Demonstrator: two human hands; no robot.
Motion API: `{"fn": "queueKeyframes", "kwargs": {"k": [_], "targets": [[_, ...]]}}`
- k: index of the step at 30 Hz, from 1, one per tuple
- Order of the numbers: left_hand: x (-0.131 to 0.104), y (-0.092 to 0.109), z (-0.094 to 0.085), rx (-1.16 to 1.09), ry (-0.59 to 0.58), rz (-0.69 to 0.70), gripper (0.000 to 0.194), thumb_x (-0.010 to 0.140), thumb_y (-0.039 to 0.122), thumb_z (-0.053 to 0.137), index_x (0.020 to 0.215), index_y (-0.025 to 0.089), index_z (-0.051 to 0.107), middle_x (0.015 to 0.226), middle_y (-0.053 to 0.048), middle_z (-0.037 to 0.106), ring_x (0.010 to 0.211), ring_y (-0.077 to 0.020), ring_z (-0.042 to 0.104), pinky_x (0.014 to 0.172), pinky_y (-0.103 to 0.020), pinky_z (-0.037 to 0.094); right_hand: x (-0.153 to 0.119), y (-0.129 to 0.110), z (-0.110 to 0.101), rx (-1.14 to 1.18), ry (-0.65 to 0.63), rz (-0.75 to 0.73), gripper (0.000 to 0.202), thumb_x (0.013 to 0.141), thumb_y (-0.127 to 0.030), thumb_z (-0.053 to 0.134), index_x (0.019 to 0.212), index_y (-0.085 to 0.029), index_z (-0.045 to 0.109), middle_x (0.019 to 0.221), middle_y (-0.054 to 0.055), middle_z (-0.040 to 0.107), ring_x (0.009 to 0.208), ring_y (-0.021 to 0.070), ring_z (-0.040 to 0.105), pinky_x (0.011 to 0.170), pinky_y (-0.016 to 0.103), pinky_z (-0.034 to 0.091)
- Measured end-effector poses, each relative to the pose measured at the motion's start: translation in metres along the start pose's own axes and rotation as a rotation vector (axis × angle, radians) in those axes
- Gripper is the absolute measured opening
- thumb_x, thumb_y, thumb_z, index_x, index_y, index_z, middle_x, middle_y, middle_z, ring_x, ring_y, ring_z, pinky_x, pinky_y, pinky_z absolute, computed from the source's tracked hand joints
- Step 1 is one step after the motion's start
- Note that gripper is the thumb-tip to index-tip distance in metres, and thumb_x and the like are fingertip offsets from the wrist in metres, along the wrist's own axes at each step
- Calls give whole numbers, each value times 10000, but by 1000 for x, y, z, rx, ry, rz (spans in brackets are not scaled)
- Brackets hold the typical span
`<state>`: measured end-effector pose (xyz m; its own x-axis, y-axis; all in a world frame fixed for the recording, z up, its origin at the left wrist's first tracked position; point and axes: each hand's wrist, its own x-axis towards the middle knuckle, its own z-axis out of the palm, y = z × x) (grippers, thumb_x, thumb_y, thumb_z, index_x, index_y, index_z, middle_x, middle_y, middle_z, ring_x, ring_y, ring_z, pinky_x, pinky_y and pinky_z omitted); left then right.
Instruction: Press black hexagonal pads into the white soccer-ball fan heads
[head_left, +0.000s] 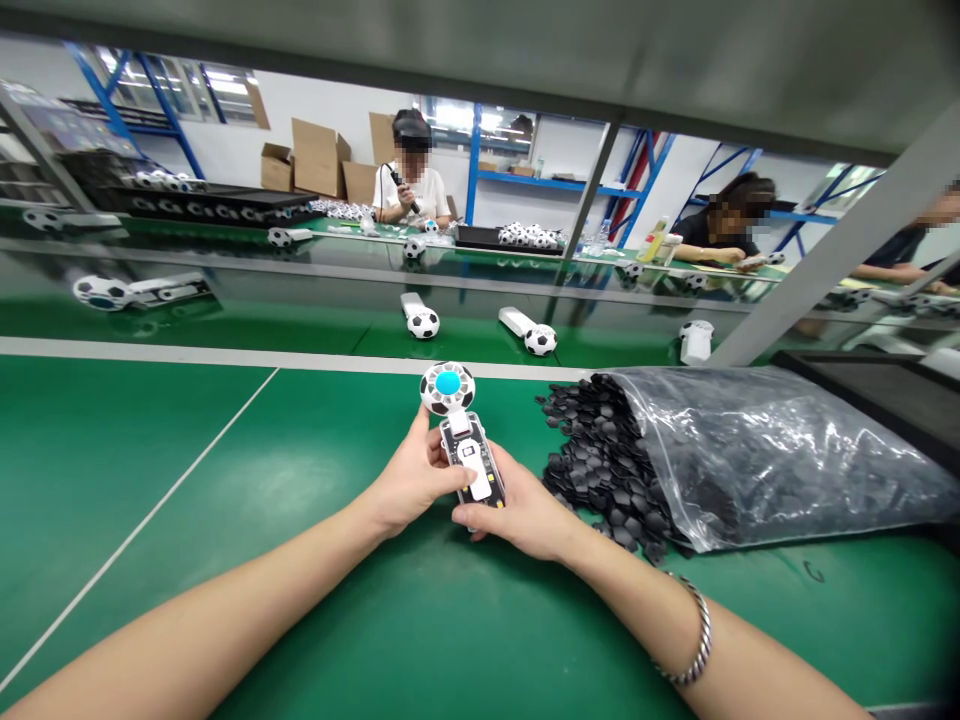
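Observation:
Both hands hold one handheld device [481, 486] above the green table. Its round head [448, 389] looks like a football, with black and white patches and a blue disc in the middle. The handle is uncovered on top, showing a black circuit board with a white strip along it. My left hand [415, 478] grips the handle's left side just below the head, thumb lying across the white strip. From the right, my right hand [520, 508] wraps the lower end, its thumb near the bottom edge. Fingers under the handle are partly hidden.
Right of my hands, a clear plastic bag [780, 450] spills small black pieces [600, 460]. Beyond the white table edge, a green conveyor [315, 325] carries several football-headed devices [424, 322]. A slanted metal post [817, 240] stands at right. Several people sit across the line.

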<state>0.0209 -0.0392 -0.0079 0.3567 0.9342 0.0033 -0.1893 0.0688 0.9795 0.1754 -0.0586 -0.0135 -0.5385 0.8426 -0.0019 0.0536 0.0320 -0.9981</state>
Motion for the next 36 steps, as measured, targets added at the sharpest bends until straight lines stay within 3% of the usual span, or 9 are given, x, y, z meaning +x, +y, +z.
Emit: {"fn": "queueKeyframes", "kwargs": {"k": [6, 12, 15, 19, 23, 28, 32, 36], "targets": [[2, -2, -2, -34, -3, -3, 810, 626, 85, 677, 1279, 278, 238, 966, -27, 571, 890, -190, 555, 782, -327, 454, 1, 1, -2, 27, 11, 15, 570, 680, -236, 655, 1186, -228, 392, 990, 42, 529, 656, 94, 528, 543, 248, 520], [5, -16, 0, -198, 12, 77, 878, 610, 149, 725, 1299, 212, 184, 944, -56, 564, 877, -199, 559, 785, -339, 450, 2, -2, -1, 132, 30, 130, 596, 665, -284, 682, 1196, -222, 418, 877, 16, 530, 695, 118, 532, 532, 235, 507], [7, -22, 0, -259, 87, 123, 852, 636, 241, 720, 1306, 192, 196, 921, -54, 541, 853, -181, 550, 750, -296, 447, 2, -6, 0, 176, 92, 237, 631, 620, -331, 722, 1177, -199, 458, 813, 23, 559, 702, 153, 567, 474, 208, 481], [8, -23, -3, -268, 256, 91, 961, 648, 434, 679, 1345, 110, 102, 1052, -135, 471, 862, -182, 514, 681, -267, 443, 5, -17, -11, 400, 279, 342, 370, 678, -368, 676, 957, -137, 602, 828, 67, 619, 659, 132, 590, 439, 169, 458], [6, -22, -1, -231, 273, 22, 1018, 635, 535, 647, 1351, 86, 80, 1199, -193, 352, 844, -162, 490, 766, -299, 429, 26, -41, -36, 498, 458, 316, 282, 688, -267, 684, 933, -150, 609, 821, 66, 659, 665, 125, 621, 499, 174, 495], [11, -32, -2, -131, 185, 39, 934, 667, 537, 614, 1336, 122, 112, 1252, -199, 292, 948, -199, 440, 762, -304, 417, 91, -66, -89, 404, 531, 199, 276, 753, -330, 608, 957, -146, 582, 773, 81, 658, 605, 128, 614, 401, 165, 434], [18, -46, -2, -35, 158, 86, 820, 695, 516, 582, 1306, 143, 184, 1246, -195, 309, 934, -206, 441, 694, -292, 429, 146, -62, -135, 33, 698, 154, 314, 824, -426, 459, 938, -152, 564, 803, 102, 653, 642, 145, 614, 441, 196, 433], [23, -58, 1, 25, 171, 104, 794, 666, 461, 606, 1280, 135, 224, 1228, -208, 335, 887, -210, 456, 609, -277, 435, 178, -40, -155, -252, 830, 137, 382, 837, -431, 387, 1012, -129, 544, 1003, 176, 605, 868, 245, 597, 599, 315, 473]]}}
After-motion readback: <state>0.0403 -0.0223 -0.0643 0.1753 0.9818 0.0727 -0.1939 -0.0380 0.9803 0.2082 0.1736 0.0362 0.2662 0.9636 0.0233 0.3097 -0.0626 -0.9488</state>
